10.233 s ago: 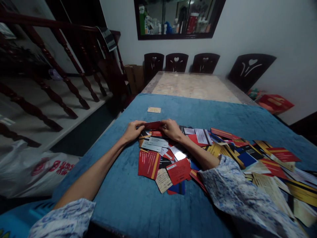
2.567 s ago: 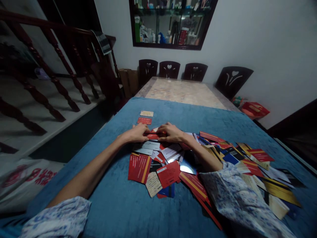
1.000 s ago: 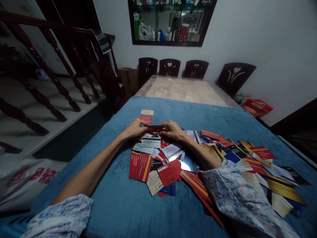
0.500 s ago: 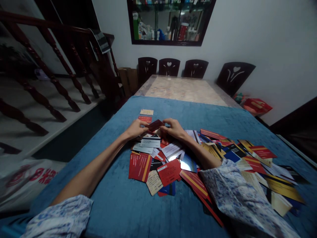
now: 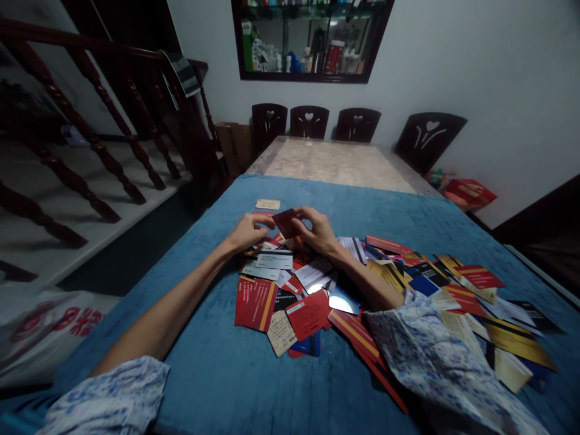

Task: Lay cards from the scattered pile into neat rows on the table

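Note:
A dark red card [image 5: 284, 222] is pinched between the thumb and fingers of my right hand [image 5: 318, 231], tilted up above the pile. Close to its left edge is my left hand [image 5: 247, 232], its thumb and index finger apart with nothing between them; whether a fingertip touches the card I cannot tell. Below both hands lies a loose heap of plastic cards, with a silver-grey card [image 5: 275, 259], a maroon card with a gold stripe [image 5: 260, 305] and a bright red card [image 5: 309, 314] on top. Beyond my left hand lies a cream card [image 5: 267, 204], with a partly hidden red card behind the fingers.
Another spread of cards [image 5: 471, 296] covers the right of the blue cloth [image 5: 199, 362], partly under my right sleeve. Dark chairs [image 5: 309, 122] stand past the table's far end [image 5: 335, 160]. A wooden railing [image 5: 104, 145] and a white plastic bag [image 5: 45, 332] are on the left.
The dark red card was held by both hands; now only my right hand grips it, raised and turned more upright. My left fingers have come off it and opened.

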Action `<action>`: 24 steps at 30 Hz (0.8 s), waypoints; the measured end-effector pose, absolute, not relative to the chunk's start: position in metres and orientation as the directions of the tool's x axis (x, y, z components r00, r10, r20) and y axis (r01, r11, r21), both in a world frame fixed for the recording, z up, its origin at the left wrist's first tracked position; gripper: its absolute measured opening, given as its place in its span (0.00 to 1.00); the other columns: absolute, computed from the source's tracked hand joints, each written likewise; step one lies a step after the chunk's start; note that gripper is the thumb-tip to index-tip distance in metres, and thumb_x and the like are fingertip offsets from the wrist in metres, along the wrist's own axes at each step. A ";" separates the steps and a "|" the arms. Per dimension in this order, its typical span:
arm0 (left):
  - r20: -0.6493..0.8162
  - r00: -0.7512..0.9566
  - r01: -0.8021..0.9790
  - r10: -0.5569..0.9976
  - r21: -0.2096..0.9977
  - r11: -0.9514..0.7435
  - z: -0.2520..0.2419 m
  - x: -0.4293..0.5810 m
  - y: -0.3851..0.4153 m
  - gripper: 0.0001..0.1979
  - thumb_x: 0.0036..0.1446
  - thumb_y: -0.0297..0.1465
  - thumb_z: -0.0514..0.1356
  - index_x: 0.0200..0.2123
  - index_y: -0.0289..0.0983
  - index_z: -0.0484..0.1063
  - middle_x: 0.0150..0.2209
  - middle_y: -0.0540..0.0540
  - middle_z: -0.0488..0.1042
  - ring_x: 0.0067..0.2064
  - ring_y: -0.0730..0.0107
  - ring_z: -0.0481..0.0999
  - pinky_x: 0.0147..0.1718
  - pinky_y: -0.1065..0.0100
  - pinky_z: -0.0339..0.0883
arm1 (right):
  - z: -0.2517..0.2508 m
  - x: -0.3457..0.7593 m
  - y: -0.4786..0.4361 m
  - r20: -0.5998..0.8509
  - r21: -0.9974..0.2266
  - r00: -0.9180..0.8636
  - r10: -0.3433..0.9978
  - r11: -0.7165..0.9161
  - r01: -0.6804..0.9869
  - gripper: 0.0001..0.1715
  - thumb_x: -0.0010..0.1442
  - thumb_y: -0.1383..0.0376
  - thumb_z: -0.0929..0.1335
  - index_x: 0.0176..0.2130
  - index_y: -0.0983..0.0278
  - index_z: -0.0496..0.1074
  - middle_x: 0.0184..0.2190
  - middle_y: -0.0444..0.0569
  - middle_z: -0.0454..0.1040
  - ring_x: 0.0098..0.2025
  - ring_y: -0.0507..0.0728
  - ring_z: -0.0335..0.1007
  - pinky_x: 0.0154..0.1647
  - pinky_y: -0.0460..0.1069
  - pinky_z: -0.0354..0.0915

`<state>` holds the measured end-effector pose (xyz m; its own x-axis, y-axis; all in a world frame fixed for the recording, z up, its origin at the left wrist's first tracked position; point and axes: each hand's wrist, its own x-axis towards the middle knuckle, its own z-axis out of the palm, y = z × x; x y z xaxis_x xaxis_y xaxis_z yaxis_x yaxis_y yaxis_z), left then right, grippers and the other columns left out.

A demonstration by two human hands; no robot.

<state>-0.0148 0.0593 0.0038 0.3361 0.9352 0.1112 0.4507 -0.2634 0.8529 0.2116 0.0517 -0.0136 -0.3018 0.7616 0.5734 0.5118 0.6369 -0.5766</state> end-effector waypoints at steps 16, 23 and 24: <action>0.322 0.371 0.383 0.871 0.801 -0.459 -0.010 -0.004 0.060 0.09 0.47 0.31 0.62 0.33 0.35 0.76 0.35 0.47 0.80 0.38 0.66 0.78 0.41 0.65 0.73 | -0.021 0.206 0.051 0.482 -0.272 -0.473 0.737 0.639 0.719 0.16 0.70 0.59 0.63 0.48 0.59 0.78 0.41 0.52 0.81 0.44 0.61 0.65 0.45 0.54 0.57; 0.345 0.359 0.429 0.867 0.764 -0.482 -0.015 -0.004 0.058 0.12 0.46 0.25 0.59 0.37 0.36 0.72 0.35 0.49 0.77 0.35 0.70 0.77 0.36 0.69 0.72 | -0.014 0.202 0.040 0.406 -0.209 -0.466 0.786 0.576 0.791 0.16 0.68 0.64 0.64 0.52 0.59 0.74 0.46 0.52 0.80 0.47 0.61 0.65 0.46 0.54 0.56; 0.344 0.355 0.440 0.869 0.759 -0.480 -0.014 -0.004 0.057 0.13 0.46 0.25 0.59 0.38 0.36 0.72 0.36 0.49 0.78 0.35 0.70 0.77 0.36 0.70 0.72 | -0.012 0.202 0.039 0.390 -0.198 -0.461 0.797 0.561 0.804 0.16 0.68 0.65 0.63 0.53 0.60 0.73 0.48 0.52 0.80 0.48 0.62 0.65 0.47 0.54 0.56</action>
